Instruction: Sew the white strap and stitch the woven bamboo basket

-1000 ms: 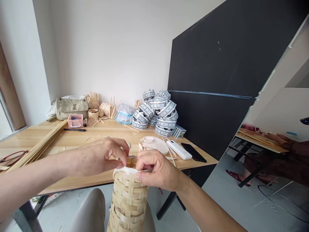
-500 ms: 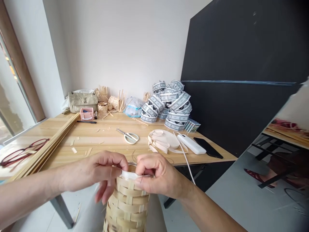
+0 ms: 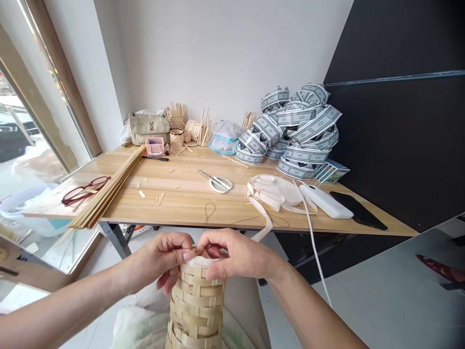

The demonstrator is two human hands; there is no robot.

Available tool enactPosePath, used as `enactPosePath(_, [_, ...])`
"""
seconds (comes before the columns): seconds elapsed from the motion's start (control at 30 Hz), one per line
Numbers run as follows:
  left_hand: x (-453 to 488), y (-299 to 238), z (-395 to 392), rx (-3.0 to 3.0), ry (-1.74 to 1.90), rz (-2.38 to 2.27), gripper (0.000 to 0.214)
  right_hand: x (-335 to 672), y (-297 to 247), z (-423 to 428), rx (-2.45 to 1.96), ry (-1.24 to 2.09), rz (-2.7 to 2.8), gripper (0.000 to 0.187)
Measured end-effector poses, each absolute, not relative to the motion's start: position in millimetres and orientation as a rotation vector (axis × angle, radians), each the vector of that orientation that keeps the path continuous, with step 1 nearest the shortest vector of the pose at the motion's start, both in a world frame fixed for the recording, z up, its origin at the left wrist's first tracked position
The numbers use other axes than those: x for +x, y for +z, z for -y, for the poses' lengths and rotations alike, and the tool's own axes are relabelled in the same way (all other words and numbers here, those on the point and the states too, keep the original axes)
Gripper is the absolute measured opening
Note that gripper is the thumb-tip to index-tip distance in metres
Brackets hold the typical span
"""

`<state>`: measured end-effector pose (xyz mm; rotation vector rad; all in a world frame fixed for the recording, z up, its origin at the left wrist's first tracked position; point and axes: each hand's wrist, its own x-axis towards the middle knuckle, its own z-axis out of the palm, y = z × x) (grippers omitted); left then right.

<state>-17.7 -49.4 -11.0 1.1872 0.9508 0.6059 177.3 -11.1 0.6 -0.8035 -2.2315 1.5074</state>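
A tall woven bamboo basket [image 3: 196, 305] stands upright between my legs, a white fabric strip [image 3: 200, 261] lying along its top rim. My left hand [image 3: 167, 257] is closed at the left of the rim, thumb and forefinger pinching the edge where the strip sits. Over the right side of the rim curls my right hand [image 3: 236, 254], its thumb against the outside and its bent fingers at the opening. Whether thread or a needle is in the fingertips cannot be made out. A loop of dark thread [image 3: 209, 213] lies at the table's front edge.
On the wooden table [image 3: 189, 206] are scissors [image 3: 220, 184], cream ribbon [image 3: 272, 191], a white power bank [image 3: 329, 201] with a hanging cable, and a black phone [image 3: 358, 210]. Bamboo strips [image 3: 116, 186] and glasses [image 3: 85, 190] lie left. Stacked patterned bands [image 3: 300, 131] stand behind.
The view has shifted, showing more floor on the left. My right fingers have moved to the rim's opening, and less of the white strip's front shows. Both hands stay at the rim.
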Motion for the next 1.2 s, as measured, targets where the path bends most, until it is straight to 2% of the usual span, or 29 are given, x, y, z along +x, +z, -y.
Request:
enactPosePath(0.07, [-17,-11,48,1.184,0.599,-0.954,0.043,177,11,6,-0.886,1.318,2.323,0.021])
enactPosePath(0.23, [-12,-10,42,1.168,0.552,-0.937,0.043,168,37,8,-1.023,0.633,2.102,0.004])
enactPosePath(0.3, [-11,-10,39,1.153,0.535,-0.926,0.042,163,40,20,-1.028,0.483,2.022,0.012])
enactPosePath(0.37, [-11,-10,35,1.133,0.514,-0.921,0.041,161,35,38,-1.03,0.405,1.996,0.017])
enactPosePath(0.57, [-16,-12,31,1.087,0.485,-0.91,0.039,168,-18,91,-1.046,0.003,1.799,0.014])
enactPosePath(0.7, [-13,-7,31,1.09,0.443,-0.882,0.041,167,-39,102,-1.053,-0.057,1.87,0.019])
enactPosePath(1.0, [-10,-6,33,1.116,0.428,-0.893,0.038,169,-37,96,-1.091,-0.155,2.022,0.03])
enactPosePath(1.2, [-10,-5,31,1.106,0.438,-0.885,0.037,169,-36,96,-1.049,-0.24,2.0,0.023])
